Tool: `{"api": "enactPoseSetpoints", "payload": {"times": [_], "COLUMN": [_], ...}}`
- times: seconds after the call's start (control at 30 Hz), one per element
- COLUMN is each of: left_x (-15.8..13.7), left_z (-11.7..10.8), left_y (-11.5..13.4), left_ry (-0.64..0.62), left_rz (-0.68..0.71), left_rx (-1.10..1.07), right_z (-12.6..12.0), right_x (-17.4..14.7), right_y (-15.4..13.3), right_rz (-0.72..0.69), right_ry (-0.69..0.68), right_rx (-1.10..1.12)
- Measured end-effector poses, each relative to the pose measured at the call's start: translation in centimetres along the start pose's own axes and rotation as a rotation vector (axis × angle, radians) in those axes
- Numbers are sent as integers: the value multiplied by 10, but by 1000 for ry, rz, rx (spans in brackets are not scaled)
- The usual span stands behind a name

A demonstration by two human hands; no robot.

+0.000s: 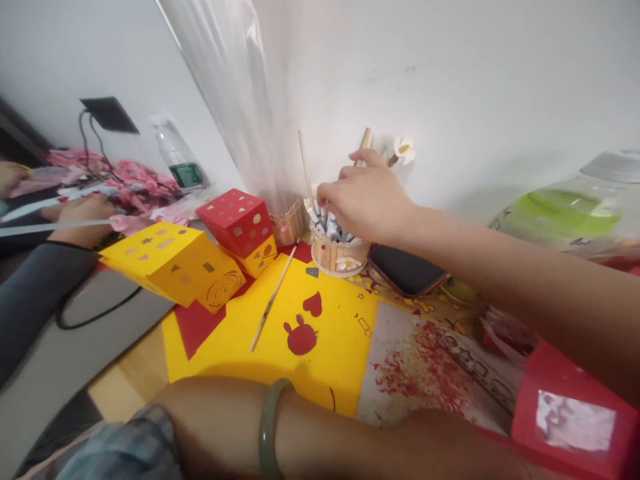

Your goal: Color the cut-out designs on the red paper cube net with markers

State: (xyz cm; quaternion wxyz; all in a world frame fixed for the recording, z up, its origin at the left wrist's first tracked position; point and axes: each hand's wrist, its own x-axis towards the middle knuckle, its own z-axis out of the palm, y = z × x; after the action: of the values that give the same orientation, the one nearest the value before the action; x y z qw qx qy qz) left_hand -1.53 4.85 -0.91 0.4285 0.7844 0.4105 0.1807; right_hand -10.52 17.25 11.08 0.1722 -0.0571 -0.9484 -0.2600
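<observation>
My right hand [367,193] reaches over a small round wooden-slat basket [337,257] packed with white-and-grey pens [327,223]. Its fingers are bent and apart, with some tips touching or just above the pens; nothing is visibly gripped. A thin wooden stick [305,163] stands up in the basket. Along the bottom edge stretches my left arm, a green bangle on it. My left hand [450,443] is blurred and cut off at the lower right, its fingers hidden, near a red paper box [575,413]. Yellow paper [330,360] lies between, bearing a red bunny-shaped cutout [302,337] and a heart cutout [313,304].
A dark phone [407,270] lies beside the basket. Yellow [165,260] and red [235,220] paper cubes stand left, near a brush-like stick [274,297]. A co-worker's hand [83,220] is farther left by a plastic bottle [180,157]. A large clear jug [565,207] stands right.
</observation>
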Motion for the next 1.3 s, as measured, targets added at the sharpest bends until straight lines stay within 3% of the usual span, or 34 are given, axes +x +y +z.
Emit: {"api": "enactPoseSetpoints", "payload": {"times": [0.1, 0.37, 0.5, 0.7, 0.83, 0.97, 1.17, 1.3], "left_x": [-5, -11, -11, -11, -10, -9, -11, -11], "left_z": [-6, -4, -3, 1, 3, 2, 4, 4], "left_y": [7, 9, 11, 10, 7, 8, 8, 7], "left_ry": [-59, 39, 77, 178, 185, 159, 213, 245], "left_rz": [-22, -34, -57, -46, -32, -79, -84, -115], "left_rx": [38, 2, 6, -26, -68, -109, -146, -340], "right_z": [3, -1, -5, -13, -12, -19, -66, -99], "right_x": [10, 21, 17, 18, 18, 20, 11, -32], "right_y": [-3, 7, 6, 1, 6, 17, 28, 44], "right_rz": [24, 0, -2, -100, -132, 41, 98, 257], "right_ry": [-57, -208, -170, -260, -202, -71, 118, 379], "right_rx": [11, 154, 87, -31, -16, 149, 349, 596]}}
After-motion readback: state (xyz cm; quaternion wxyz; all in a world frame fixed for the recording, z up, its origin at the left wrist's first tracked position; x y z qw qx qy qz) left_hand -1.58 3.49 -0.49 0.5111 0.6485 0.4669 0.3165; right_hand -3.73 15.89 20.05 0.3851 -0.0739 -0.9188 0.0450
